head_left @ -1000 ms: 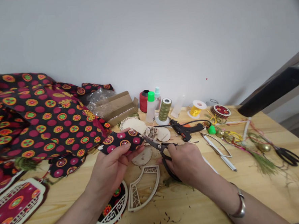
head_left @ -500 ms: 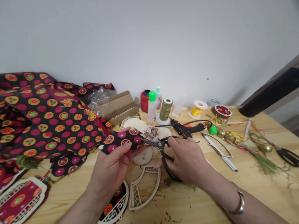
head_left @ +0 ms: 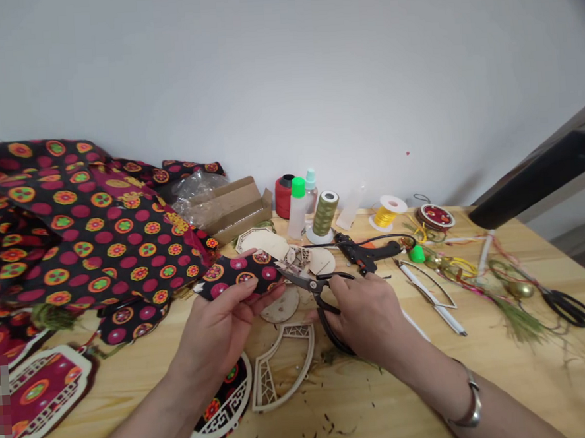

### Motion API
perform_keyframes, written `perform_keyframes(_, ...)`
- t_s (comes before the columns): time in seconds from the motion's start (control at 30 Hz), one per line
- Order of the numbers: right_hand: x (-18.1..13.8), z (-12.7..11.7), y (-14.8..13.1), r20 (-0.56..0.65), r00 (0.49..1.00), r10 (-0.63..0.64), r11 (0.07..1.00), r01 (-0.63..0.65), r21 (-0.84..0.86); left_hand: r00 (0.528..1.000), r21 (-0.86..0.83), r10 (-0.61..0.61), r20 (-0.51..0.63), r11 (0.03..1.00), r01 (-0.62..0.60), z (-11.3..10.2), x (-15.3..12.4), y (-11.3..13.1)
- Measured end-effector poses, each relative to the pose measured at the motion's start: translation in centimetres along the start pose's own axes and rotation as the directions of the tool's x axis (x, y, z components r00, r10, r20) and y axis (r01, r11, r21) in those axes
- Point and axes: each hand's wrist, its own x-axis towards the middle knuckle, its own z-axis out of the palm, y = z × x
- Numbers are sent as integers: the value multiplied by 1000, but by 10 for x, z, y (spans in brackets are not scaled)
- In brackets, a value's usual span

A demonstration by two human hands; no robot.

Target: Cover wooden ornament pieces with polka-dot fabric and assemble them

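My left hand (head_left: 222, 319) grips a piece of dark patterned fabric (head_left: 239, 273) between thumb and fingers. In my right hand (head_left: 365, 310) is a pair of black-handled scissors (head_left: 336, 328), fingers through the loops. The blades reach the fabric's right end, where a pale frayed edge shows. Whether the blades touch it, I cannot tell. Just below the hands lies a cut-out wooden fan-shaped frame (head_left: 309, 370). A round wooden disc (head_left: 280, 305) shows behind it, partly covered by my left fingers. Nearer my left forearm is a fabric-backed round ornament (head_left: 230, 414).
Patterned cloth (head_left: 109, 223) is heaped at the left beside a cardboard box (head_left: 245, 209). Behind the hands stand a green-capped bottle (head_left: 298, 209), a green thread cone (head_left: 325, 217) and a glue gun (head_left: 366, 251). More scissors (head_left: 570, 308) and tangled cords lie to the right.
The scissors' handles have spread a little and the blades have shifted slightly at the fabric's right end. My left hand and the fabric stay nearly still.
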Motion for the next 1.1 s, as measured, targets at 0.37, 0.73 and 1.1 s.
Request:
perform_keyframes(0.37, 4, -16, 11, 97, 991, 95, 995, -97, 18, 999, -15, 16, 33, 1000, -16, 3, 0, -2)
perform_keyframes(0.73, -56, -45, 74, 258, 902, 347, 935, -312, -170, 984, 65, 178, -3, 982, -177, 2, 2, 12)
perform_keyframes(1.1, -110, -35, 121, 279, 851, 446, 895, -431, -115, 994, 71, 109, 1, 992, -108, 18, -20, 20)
